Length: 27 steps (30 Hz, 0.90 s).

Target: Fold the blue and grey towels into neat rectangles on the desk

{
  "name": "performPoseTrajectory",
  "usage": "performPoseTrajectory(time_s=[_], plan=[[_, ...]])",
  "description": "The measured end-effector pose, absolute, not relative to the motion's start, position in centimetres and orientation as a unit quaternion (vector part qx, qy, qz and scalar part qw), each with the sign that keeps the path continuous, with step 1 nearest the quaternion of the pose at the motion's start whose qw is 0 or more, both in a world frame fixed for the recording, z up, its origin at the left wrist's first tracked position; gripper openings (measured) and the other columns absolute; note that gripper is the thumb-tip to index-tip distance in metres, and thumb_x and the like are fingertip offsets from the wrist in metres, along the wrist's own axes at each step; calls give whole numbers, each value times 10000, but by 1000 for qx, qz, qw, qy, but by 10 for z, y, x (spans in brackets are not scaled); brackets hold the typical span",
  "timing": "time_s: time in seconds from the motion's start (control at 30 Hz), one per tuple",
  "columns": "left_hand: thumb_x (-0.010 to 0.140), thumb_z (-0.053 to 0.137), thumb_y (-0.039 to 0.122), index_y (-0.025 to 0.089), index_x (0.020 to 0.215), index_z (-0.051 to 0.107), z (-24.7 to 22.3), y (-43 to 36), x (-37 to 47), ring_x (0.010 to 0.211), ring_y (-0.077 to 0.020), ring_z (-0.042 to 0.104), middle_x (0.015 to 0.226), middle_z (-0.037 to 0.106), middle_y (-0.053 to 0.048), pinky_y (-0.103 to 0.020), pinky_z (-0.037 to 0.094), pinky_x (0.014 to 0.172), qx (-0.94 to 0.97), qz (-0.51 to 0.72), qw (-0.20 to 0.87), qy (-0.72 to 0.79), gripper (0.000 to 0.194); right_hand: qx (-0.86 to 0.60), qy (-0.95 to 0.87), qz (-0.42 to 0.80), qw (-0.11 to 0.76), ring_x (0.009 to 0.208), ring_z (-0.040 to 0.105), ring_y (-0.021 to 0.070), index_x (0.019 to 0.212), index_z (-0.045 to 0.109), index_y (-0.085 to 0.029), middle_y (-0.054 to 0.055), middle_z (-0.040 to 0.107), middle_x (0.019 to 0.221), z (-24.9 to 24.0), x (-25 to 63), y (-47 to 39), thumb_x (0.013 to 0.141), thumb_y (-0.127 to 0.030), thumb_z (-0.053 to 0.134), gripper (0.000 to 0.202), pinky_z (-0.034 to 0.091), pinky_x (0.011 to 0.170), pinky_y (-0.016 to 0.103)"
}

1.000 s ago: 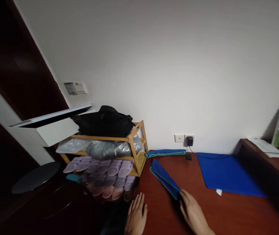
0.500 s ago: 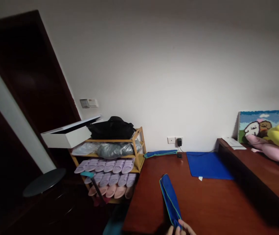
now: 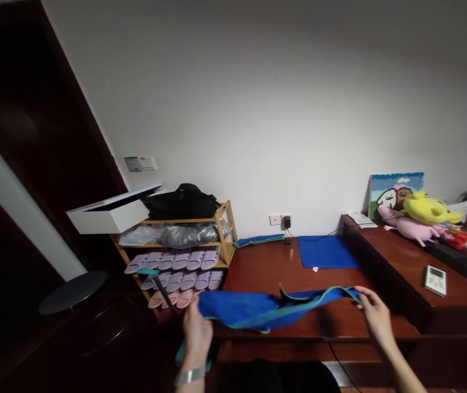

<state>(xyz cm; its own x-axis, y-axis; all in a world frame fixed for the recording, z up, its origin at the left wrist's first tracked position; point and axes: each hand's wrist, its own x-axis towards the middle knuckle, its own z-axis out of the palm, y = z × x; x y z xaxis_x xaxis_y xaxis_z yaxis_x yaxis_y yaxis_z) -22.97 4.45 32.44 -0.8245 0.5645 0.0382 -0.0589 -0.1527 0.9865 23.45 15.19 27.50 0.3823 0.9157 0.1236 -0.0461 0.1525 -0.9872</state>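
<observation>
a home, it seems — lilac slippers [image 3: 179, 261] line a wooden rack [image 3: 228, 251], a yellow plush toy [image 3: 427, 207] lies on a pink one [image 3: 409, 226], and a colourful picture [image 3: 393, 188] (two cartoon animals) stands by the wall [image 3: 266, 125].

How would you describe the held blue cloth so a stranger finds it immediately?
Find the brown table against the pale wall. Over its near side, the left hand and right hand hold a blue cloth between them. Unlike the folded cloth and flat cloth lying near the wall, it is held up.
</observation>
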Motion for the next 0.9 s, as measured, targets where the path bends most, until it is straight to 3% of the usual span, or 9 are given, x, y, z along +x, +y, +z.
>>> performPoseTrajectory(time_s=[0.13,0.27,0.43,0.53,0.63,0.77,0.9], plan=[[771,720,472,236,1023,653,330,15,-268,902,-241,716,1002,728,-53,-342,585,704,146,771,244,570,352,-558,-449,350,603,782,694,227,914,752,-196,76,771,939,264,293,140,598,-586,755,501,545,614,269],[627,854,448,234,940,630,317,-10,-253,649,-186,685,743,693,20,-293,554,593,148,752,277,580,440,-579,-426,400,569,876,716,249,926,758,-210,73,784,980,255,303,112,550,-579,779,527,573,671,266],[535,898,447,234,965,616,312,-30,-245,605,-186,684,737,691,27,-282,554,541,148,751,254,592,556,-603,-295,448,591,1045,714,301,1013,735,-236,80,782,1074,279,314,79,452,-547,847,651,596,689,268],[522,902,523,239,945,551,304,-39,-248,398,-119,539,620,609,82,-226,414,370,199,723,225,622,619,-603,-286,427,610,1168,669,340,967,759,-243,85,767,1163,288,322,64,404,-499,880,630,610,705,260],[489,915,560,250,948,507,293,-42,-250,311,-89,411,525,529,128,-200,287,311,219,706,229,634,687,-569,-283,465,617,1171,668,365,925,779,-229,102,769,1164,281,328,60,387,-431,900,586,627,708,273],[490,917,552,207,1006,609,298,-21,-259,381,-127,506,532,593,80,-226,375,365,264,683,265,627,693,-515,-278,506,634,1155,681,334,986,772,-216,108,757,1198,269,336,88,472,-397,905,561,638,757,286],[534,867,552,169,833,700,345,44,-265,392,-127,528,536,638,29,-237,393,396,387,605,284,636,514,-480,-306,510,645,967,734,285,933,756,-227,106,774,1035,295,335,159,553,-350,865,414,649,717,313]])
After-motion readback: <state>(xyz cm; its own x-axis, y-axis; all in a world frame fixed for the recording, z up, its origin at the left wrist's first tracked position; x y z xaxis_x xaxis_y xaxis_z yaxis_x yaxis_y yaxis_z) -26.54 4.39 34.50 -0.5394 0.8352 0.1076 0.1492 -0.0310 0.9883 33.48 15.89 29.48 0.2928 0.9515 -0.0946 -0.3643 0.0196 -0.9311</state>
